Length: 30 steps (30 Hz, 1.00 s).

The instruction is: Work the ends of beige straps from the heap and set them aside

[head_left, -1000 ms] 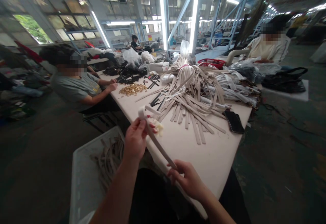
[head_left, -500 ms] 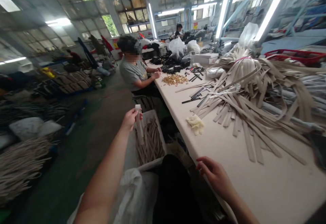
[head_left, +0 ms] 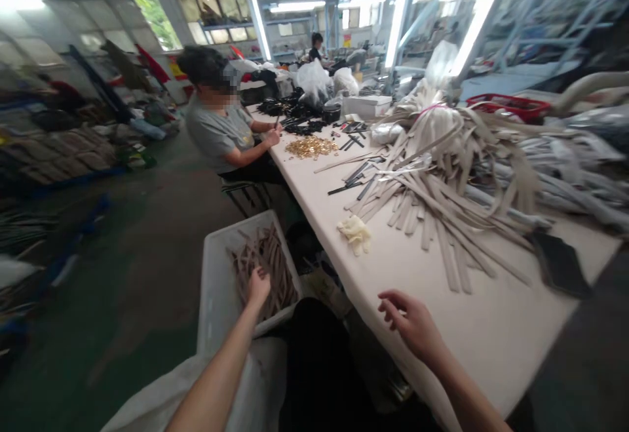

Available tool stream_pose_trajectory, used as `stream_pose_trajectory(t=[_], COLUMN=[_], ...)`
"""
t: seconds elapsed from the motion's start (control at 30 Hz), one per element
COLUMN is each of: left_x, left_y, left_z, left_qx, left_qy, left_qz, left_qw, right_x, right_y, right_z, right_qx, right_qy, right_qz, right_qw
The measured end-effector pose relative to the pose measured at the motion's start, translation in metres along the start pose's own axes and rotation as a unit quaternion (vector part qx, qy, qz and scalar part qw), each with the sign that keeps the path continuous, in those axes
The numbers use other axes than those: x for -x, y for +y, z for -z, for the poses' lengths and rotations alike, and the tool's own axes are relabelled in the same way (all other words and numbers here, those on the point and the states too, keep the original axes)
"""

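Grey-brown straps (head_left: 280, 281): heaped in white bin (head_left: 214, 281), beside bench (head_left: 417, 347) and lower than its top. Directly at and around fingers of left hand (head_left: 259, 286), on near part of heap. Fingers there curled inward, back of hand up; can't tell whether closed on a strap or just touching the pile, contact hidden.

Right hand (head_left: 410, 320): over near edge of bench, well apart from bin. Fingers part-curled and slightly spread, open, nothing in grip. Can't tell whether touching bench top.

On bench, out from right hand: pale yellow glove (head_left: 355, 235), crumpled near edge. Beyond it, big bundle of light strips (head_left: 442, 183), loose ends fanned toward near side. Dark flat item (head_left: 560, 265) to right of those ends. Farther left: dark strips (head_left: 351, 183), gold-coloured pieces (head_left: 312, 148) in a spread pile, black pieces (head_left: 297, 120) behind. White box (head_left: 366, 105) and red basket (head_left: 508, 105) farther back. At far left edge of bench, seated person in grey shirt (head_left: 211, 127), hands close to gold-coloured pieces.
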<state>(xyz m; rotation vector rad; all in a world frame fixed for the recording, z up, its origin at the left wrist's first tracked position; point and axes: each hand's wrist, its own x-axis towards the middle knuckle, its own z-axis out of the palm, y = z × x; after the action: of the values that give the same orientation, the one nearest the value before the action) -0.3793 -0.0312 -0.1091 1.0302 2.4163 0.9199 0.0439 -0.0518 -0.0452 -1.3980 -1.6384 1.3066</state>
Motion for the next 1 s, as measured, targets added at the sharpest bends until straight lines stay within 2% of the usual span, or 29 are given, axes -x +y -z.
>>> stream_pose_trajectory(t=[0.1,0.17,0.2,0.27,0.33,0.43,0.5,0.57,0.63,0.7,0.83,0.93,1.0], left_x=[0.042,0.076,0.094,0.126,0.149,0.161,0.154,0.138,0.113,0.083,0.021,-0.012,-0.026], left_y=[0.036,0.073,0.094,0.138,0.179,0.23,0.261,0.292,0.326,0.36,0.417,0.45,0.469], left_z=[-0.048,-0.068,-0.075,-0.085,-0.097,-0.123,-0.144,-0.166,-0.19,-0.212,-0.255,-0.287,-0.308], left_qx=[0.106,0.169,0.186,0.206,0.213,0.207,0.194,0.172,0.142,0.098,-0.005,-0.058,-0.069], left_qy=[-0.002,-0.008,-0.018,-0.063,-0.104,-0.142,-0.154,-0.154,-0.147,-0.141,-0.147,-0.135,-0.128], left_qz=[-0.097,-0.188,-0.223,-0.287,-0.339,-0.386,-0.404,-0.421,-0.436,-0.442,-0.431,-0.452,-0.466], left_qw=[0.99,0.968,0.957,0.934,0.911,0.887,0.881,0.877,0.876,0.88,0.89,0.88,0.873], right_x=[-0.03,-0.053,-0.063,-0.08,-0.091,-0.097,-0.097,-0.096,-0.095,-0.093,-0.092,-0.096,-0.1], right_y=[0.01,0.017,0.021,0.029,0.036,0.044,0.047,0.049,0.051,0.052,0.058,0.061,0.059], right_z=[0.051,0.087,0.102,0.122,0.129,0.128,0.128,0.131,0.137,0.142,0.146,0.145,0.145], right_qx=[0.116,0.209,0.253,0.339,0.393,0.402,0.385,0.365,0.344,0.311,0.152,0.042,0.022], right_qy=[0.17,0.271,0.301,0.326,0.328,0.332,0.341,0.352,0.357,0.342,0.268,0.235,0.225], right_qz=[0.004,-0.022,-0.041,-0.079,-0.109,-0.123,-0.116,-0.104,-0.097,-0.08,0.054,0.135,0.166], right_qw=[0.979,0.939,0.919,0.879,0.852,0.844,0.85,0.855,0.863,0.883,0.95,0.962,0.96])
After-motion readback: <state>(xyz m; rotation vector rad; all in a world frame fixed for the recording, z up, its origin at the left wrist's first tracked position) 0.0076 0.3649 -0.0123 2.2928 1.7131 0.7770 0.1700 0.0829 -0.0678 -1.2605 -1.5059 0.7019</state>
